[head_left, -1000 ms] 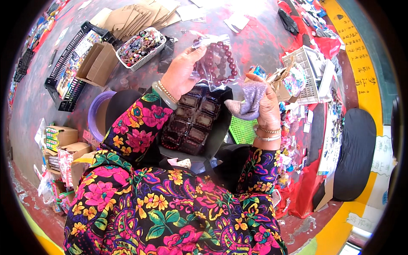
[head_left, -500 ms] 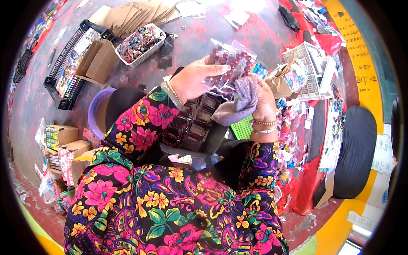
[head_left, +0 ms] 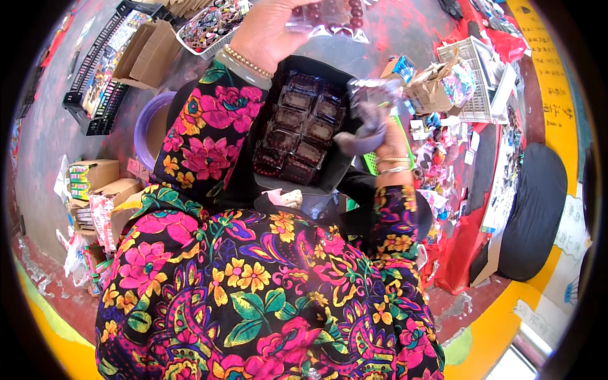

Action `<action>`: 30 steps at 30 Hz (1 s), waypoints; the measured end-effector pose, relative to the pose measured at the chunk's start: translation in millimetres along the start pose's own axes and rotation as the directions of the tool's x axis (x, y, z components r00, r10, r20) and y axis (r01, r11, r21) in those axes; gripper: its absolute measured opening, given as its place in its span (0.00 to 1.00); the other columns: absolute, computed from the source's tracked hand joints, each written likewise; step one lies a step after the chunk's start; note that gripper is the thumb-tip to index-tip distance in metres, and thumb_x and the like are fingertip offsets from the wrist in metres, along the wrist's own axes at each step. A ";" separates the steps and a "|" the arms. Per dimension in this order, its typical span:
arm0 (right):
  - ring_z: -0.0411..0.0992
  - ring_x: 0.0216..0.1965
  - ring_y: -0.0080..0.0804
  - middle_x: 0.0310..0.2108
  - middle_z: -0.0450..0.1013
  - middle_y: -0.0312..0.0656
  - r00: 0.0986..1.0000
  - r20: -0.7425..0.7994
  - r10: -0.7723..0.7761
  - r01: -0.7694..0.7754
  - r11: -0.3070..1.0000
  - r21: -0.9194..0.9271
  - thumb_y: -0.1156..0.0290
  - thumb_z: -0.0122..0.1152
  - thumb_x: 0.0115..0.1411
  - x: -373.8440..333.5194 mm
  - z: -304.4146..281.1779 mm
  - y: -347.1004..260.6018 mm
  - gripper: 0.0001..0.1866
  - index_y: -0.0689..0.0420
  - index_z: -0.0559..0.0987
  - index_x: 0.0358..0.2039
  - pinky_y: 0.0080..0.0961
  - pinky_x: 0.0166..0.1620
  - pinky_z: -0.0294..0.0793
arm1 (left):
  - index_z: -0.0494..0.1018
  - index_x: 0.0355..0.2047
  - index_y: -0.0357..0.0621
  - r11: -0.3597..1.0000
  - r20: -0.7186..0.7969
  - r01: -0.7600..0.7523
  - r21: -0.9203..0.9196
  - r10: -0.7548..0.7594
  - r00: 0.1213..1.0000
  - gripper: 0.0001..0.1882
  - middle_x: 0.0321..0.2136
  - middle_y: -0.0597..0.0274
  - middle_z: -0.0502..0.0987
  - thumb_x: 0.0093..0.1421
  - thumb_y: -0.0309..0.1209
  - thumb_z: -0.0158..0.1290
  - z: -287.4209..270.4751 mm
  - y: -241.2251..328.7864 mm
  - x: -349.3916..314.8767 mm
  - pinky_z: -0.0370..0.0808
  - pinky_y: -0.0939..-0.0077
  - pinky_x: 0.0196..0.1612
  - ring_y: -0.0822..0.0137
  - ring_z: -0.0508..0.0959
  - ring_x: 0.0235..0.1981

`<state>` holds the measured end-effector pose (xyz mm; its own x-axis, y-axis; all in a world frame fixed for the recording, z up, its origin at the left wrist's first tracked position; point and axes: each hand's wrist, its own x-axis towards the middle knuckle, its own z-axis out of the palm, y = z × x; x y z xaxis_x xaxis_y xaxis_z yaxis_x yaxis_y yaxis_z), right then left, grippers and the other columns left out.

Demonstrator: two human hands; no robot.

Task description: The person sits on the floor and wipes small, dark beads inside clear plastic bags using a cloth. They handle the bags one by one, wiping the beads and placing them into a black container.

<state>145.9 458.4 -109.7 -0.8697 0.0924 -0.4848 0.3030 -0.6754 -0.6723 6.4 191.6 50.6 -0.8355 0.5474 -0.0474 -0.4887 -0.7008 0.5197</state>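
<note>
At the top edge, my left hand (head_left: 271, 33) grips a clear packet of dark red beads (head_left: 327, 16); its fingertips are cut off by the frame. My right hand (head_left: 394, 138), smeared by motion, is closed on a greyish-purple cloth (head_left: 367, 134). A shiny clear plastic wrapper (head_left: 375, 94) shows just above the cloth, and I cannot tell whether the same hand holds it. Between my arms stands a black bin (head_left: 339, 180). Inside it, several clear packets of dark red beads (head_left: 308, 128) lie in rows.
A purple round tub (head_left: 143, 132) stands left of the bin. Beyond it are a black crate (head_left: 95, 123), an open cardboard box (head_left: 147, 56) and a white basket of small colourful items (head_left: 190, 49). A white crate (head_left: 475, 95) and heaped small packages (head_left: 443, 164) lie to the right.
My hands have parted. The left has moved up with the bead packet; the right has moved slightly down with the cloth. More of the black bin shows between them.
</note>
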 end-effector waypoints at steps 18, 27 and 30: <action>0.76 0.33 0.43 0.33 0.75 0.47 0.688 -0.523 0.503 -0.451 0.861 0.235 0.73 0.46 0.59 40.1 -144.3 262.0 0.10 0.62 0.74 0.39 0.41 0.35 0.77 | 0.73 0.37 0.35 0.998 0.006 0.040 -0.048 -0.040 0.999 0.09 0.31 0.57 0.78 0.60 0.26 0.46 2.1 -6.7 -2.4 0.74 0.71 0.40 0.66 0.78 0.33; 0.75 0.28 0.38 0.28 0.76 0.42 0.575 -0.309 0.757 -0.808 0.584 -0.074 0.71 0.54 0.57 37.3 -134.9 254.0 0.07 0.59 0.78 0.32 0.35 0.31 0.75 | 0.72 0.41 0.37 0.994 0.052 0.101 -0.030 -0.099 0.994 0.11 0.36 0.58 0.77 0.58 0.24 0.49 1.4 -10.7 -4.6 0.74 0.71 0.43 0.66 0.77 0.37; 0.75 0.29 0.35 0.30 0.76 0.42 0.706 -0.202 0.679 -0.708 0.684 -0.176 0.69 0.51 0.59 30.0 -98.2 199.8 0.10 0.59 0.78 0.33 0.35 0.34 0.76 | 0.72 0.46 0.41 0.706 0.314 -0.377 0.599 0.225 0.922 0.17 0.44 0.59 0.74 0.54 0.20 0.53 -24.6 -28.3 -4.4 0.72 0.66 0.49 0.65 0.76 0.43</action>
<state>218.6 398.1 -313.5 -0.3298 -0.2452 -0.9117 0.8914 -0.3988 -0.2152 17.8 197.7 15.2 -0.8018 0.4906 0.3412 0.1200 -0.4272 0.8962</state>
